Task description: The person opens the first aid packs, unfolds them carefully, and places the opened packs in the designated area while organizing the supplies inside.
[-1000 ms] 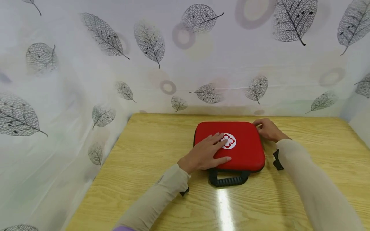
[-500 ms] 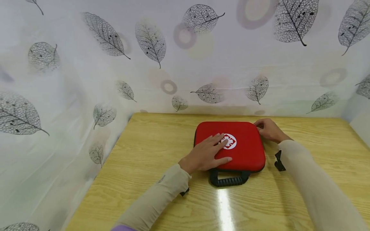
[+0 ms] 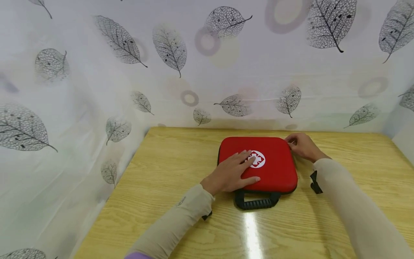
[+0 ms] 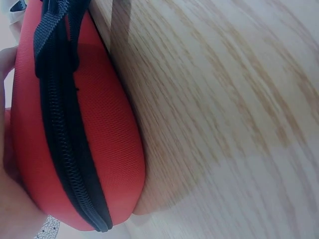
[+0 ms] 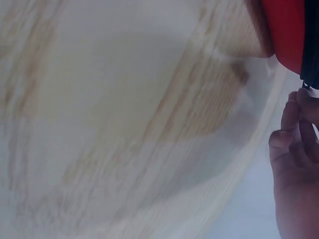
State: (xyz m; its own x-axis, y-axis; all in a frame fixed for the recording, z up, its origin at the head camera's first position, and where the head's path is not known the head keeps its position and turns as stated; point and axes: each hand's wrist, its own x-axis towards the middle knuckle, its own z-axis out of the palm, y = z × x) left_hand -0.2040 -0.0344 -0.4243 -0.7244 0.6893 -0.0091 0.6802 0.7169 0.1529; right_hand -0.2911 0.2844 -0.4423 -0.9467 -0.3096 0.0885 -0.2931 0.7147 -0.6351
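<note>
Barely changed: left hand (image 3: 230, 173) spread flat on red first-aid case (image 3: 278, 167), right of centre; right hand (image 3: 303, 146) pinching zipper pull (image 5: 305, 85), case's upper-right corner; zip seemingly not advancing.

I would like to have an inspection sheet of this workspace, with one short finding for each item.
Surface: wood-grain table with a glare streak.
Job's things: red case lying flat, black handle toward the person, zip closed where visible.
Clutter: nothing seen.
Hands: left hand rests spread on the case; right hand pinches what appears to be the zip pull at the far right corner.
Cables: nothing seen.
Surroundings: pale leaf-patterned covering behind and at left.
</note>
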